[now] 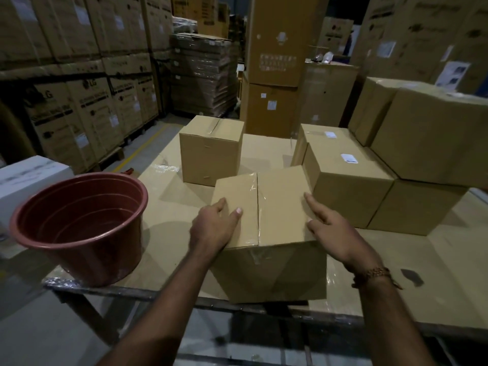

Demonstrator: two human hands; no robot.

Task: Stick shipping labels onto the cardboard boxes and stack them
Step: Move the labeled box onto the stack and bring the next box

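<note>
Standing on dark metal legs: a table [169, 215] topped with cardboard sheeting. Sitting at the near left corner, a red bucket [81, 228]. Resting at the near edge, slightly overhanging, a taped box [269, 260]. Standing farther back, a taller box [208, 151]. Sitting at right, a labelled box [343, 186], touching another box [412, 210] beside it.

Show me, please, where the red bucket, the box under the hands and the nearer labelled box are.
red bucket [87, 249]: head view, outer wall.
box under the hands [274, 207]: head view, taped top.
nearer labelled box [343, 178]: head view, top face.
</note>
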